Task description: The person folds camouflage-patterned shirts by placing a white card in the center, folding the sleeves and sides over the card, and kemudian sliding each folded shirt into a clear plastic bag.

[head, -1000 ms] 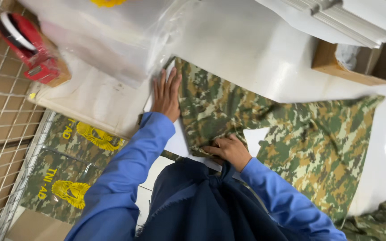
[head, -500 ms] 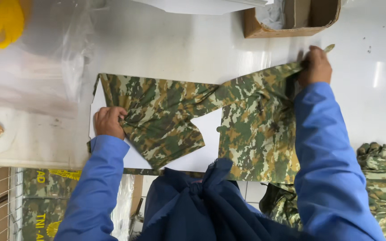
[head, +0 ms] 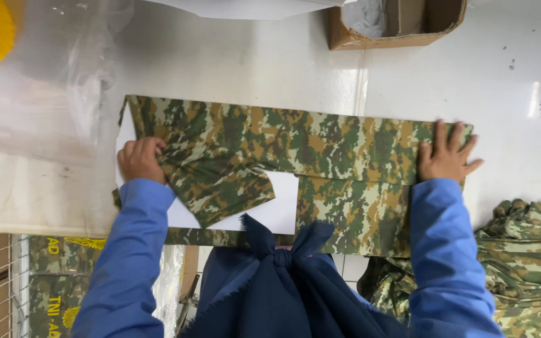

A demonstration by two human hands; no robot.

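I read the white table (head: 233, 62) as the largest surface; it fills the upper and right parts of the frame. The camouflage garment (head: 295, 141) lies across the centre, folded into a long band over a white card (head: 283, 209) that shows at lower centre.

The left hand (head: 140, 159), at centre left, is curled and bunches a fold of the cloth. The right hand (head: 446, 156), at centre right, lies flat with fingers spread, pressing the band's end down.

Risks, as I judge them:
1. The loose flap at lower centre may spring open if either hand lifts, since only hand pressure appears to hold the fold.
2. The clear plastic sheet (head: 64, 94) at upper left touches the garment's end and may catch in the fold.
3. The cardboard box (head: 345, 37) at top stands well apart; low risk.
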